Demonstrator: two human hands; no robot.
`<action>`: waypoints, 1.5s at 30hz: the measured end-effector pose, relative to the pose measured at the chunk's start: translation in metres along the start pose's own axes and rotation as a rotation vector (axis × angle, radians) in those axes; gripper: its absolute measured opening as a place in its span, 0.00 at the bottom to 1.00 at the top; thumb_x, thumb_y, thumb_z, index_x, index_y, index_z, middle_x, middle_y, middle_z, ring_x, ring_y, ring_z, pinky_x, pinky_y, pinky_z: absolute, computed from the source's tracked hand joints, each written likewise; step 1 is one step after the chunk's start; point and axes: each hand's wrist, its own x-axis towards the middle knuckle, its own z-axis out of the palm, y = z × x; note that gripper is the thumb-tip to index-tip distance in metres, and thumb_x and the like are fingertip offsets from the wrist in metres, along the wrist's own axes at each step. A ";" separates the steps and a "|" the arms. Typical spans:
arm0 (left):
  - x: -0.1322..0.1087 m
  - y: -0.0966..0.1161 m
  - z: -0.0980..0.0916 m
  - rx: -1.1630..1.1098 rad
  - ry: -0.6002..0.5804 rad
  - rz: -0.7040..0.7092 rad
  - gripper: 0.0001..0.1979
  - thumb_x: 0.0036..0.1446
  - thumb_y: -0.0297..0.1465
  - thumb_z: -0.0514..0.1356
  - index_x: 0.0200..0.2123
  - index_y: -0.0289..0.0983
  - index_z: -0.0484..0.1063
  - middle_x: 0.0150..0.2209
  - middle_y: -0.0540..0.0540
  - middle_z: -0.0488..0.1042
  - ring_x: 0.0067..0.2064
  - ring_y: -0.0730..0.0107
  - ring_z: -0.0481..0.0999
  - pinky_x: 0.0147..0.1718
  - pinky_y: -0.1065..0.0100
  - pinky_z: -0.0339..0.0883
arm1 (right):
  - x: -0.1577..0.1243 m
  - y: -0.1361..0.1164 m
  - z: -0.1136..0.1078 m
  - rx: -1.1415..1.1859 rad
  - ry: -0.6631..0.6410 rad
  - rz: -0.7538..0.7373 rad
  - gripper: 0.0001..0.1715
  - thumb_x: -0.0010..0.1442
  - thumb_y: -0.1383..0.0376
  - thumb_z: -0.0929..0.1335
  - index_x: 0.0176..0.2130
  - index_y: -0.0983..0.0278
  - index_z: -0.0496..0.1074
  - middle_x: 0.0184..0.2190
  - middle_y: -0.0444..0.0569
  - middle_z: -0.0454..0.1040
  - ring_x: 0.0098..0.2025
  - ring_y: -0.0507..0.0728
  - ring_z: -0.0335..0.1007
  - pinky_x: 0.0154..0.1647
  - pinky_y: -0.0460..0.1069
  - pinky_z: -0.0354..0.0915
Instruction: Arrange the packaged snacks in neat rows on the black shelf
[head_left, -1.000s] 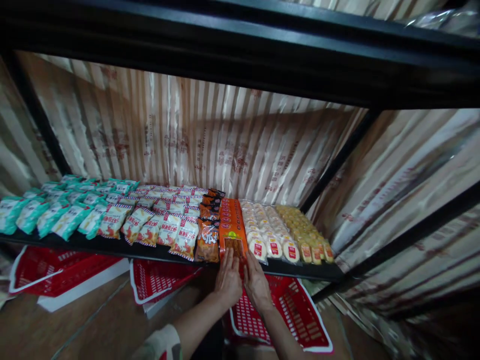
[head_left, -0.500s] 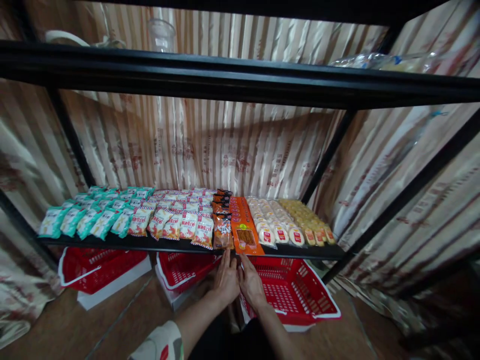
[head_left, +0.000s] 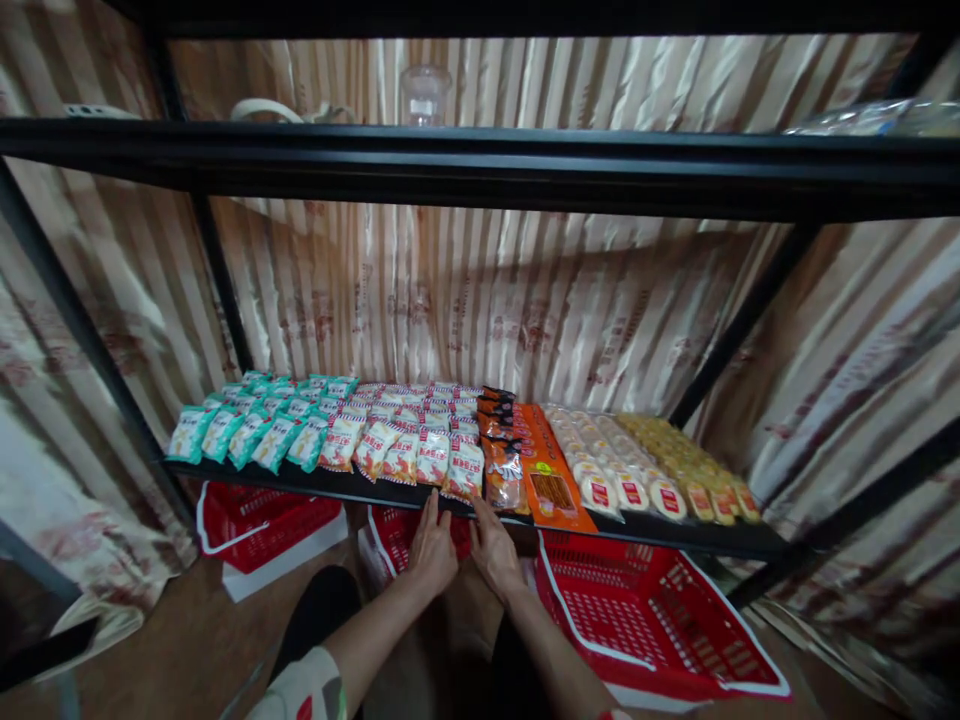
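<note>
My left hand [head_left: 433, 550] is at the shelf's front edge, below the white and red snack packets [head_left: 433, 458]. Its fingers are stretched forward and hold nothing. Beside it my right hand [head_left: 495, 552] reaches out with straight fingers, its tips near the last white and red packet [head_left: 465, 470] in the front row; contact is unclear. To the right lie brown snack packets [head_left: 504, 475], a flat orange packet [head_left: 553, 470] and clear packs of round white pastries [head_left: 631, 490]. Teal packets [head_left: 275, 440] fill the left end in rows.
Red baskets [head_left: 652, 610] stand on the floor under the black shelf [head_left: 330, 482]. An upper shelf [head_left: 480, 160] crosses above, bearing a clear plastic jar [head_left: 425, 95]. Yellowish packs [head_left: 682, 465] lie at the right end. A striped curtain [head_left: 480, 300] hangs behind.
Both hands have moved left along the shelf edge, from below the brown and orange packets to the white and red ones, and are slightly further apart. The view has shifted left.
</note>
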 end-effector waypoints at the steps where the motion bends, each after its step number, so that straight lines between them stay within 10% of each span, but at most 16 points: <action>1: 0.003 -0.011 -0.006 0.010 0.009 -0.021 0.27 0.50 0.20 0.48 0.55 0.25 0.62 0.66 0.37 0.44 0.66 0.57 0.45 0.62 0.60 0.49 | 0.007 -0.009 0.006 0.002 -0.012 -0.015 0.27 0.58 0.70 0.55 0.56 0.71 0.64 0.55 0.58 0.67 0.59 0.58 0.61 0.60 0.53 0.59; 22: 0.064 -0.131 -0.023 0.059 -0.098 0.083 0.33 0.48 0.19 0.47 0.61 0.21 0.51 0.64 0.32 0.47 0.66 0.55 0.41 0.63 0.52 0.46 | 0.089 -0.075 0.098 0.009 -0.058 -0.074 0.24 0.60 0.72 0.57 0.54 0.71 0.66 0.54 0.58 0.68 0.57 0.58 0.63 0.58 0.53 0.60; 45: 0.066 -0.154 -0.019 0.060 -0.069 0.265 0.31 0.47 0.18 0.48 0.58 0.22 0.58 0.64 0.32 0.46 0.66 0.53 0.40 0.61 0.50 0.51 | 0.130 -0.081 0.093 -0.124 -0.002 -0.003 0.23 0.59 0.71 0.58 0.52 0.63 0.69 0.48 0.52 0.72 0.52 0.58 0.64 0.55 0.53 0.62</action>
